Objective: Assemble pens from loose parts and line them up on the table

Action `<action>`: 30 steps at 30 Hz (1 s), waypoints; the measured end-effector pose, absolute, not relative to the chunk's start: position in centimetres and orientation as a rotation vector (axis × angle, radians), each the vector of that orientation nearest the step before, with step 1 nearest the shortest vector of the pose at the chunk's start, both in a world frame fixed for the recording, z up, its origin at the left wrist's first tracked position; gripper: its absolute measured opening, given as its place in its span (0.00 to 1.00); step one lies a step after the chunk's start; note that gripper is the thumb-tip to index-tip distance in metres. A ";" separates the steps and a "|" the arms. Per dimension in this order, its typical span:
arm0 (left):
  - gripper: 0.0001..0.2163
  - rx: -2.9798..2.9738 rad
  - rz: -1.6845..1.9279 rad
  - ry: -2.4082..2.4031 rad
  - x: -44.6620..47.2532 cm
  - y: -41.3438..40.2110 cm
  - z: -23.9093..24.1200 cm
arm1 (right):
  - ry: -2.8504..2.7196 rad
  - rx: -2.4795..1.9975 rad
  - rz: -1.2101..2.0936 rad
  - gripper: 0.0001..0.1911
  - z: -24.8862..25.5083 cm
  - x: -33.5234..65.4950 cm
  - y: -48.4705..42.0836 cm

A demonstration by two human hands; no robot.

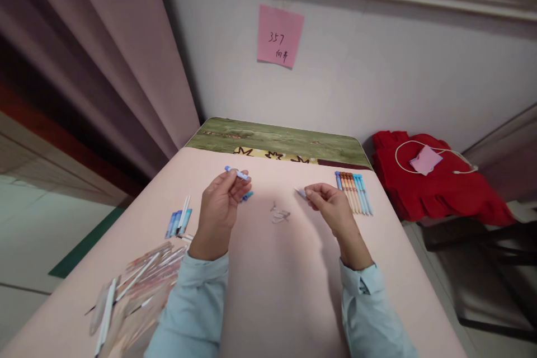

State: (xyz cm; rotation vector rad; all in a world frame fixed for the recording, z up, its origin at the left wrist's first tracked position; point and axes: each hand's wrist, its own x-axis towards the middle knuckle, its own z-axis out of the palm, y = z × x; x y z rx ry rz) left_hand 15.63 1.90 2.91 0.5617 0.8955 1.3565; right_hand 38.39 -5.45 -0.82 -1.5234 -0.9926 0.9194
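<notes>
My left hand (220, 207) is closed around a short blue pen barrel (237, 173), raised above the table. Between the thumb and fingers of my right hand (333, 207) is a small pale, pointed pen piece (300, 193); its far end is hidden by the fingers. The two pieces are apart. Small metal springs (280, 216) lie on the table between my hands. Just behind my left hand, small blue pen pieces (246, 197) are partly covered. More blue barrels (178, 224) lie in a row left of that hand.
At the right, whole pens (353, 193) with blue and brown tops lie side by side. Many refills and clear tubes (142, 285) are heaped at the left front of the pink-covered table (277, 302). A red cloth-covered stool (444, 196) stands to the right.
</notes>
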 end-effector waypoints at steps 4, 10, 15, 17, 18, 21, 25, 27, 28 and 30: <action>0.05 0.387 1.402 0.876 14.5 2.5 3.5 | -1.290 -1.827 0.805 0.12 -1.9 38.3 -5.5; 0.07 0.284 1.484 0.848 13.5 2.9 3.9 | -1.512 -2.188 0.608 0.05 -2.2 37.8 -5.4; 0.05 0.208 1.522 0.865 13.2 3.3 3.0 | -1.454 -2.352 0.430 0.06 -1.6 40.4 -5.9; 0.06 0.201 1.516 0.851 13.1 3.5 2.8 | -1.420 -2.375 0.383 0.06 -1.4 40.8 -5.9; 0.06 0.198 1.507 0.845 13.1 3.5 2.7 | -1.418 -2.365 0.377 0.06 -1.4 40.7 -5.9; 0.05 0.196 1.468 0.847 13.4 3.6 2.7 | -1.496 -2.244 0.459 0.06 -1.6 39.2 -5.5; 0.03 0.276 1.367 0.855 14.5 3.1 2.2 | -1.647 -2.098 0.553 0.08 -2.2 36.2 -4.9; 0.05 0.348 1.274 0.838 15.4 2.7 1.7 | -1.699 -2.100 0.540 0.09 -2.3 35.1 -4.8; 0.06 0.374 1.223 0.829 15.9 2.4 1.5 | -1.721 -2.117 0.525 0.09 -2.3 34.6 -4.7; 0.05 0.402 1.129 0.819 16.8 1.9 1.0 | -1.756 -2.179 0.476 0.09 -2.3 34.1 -4.7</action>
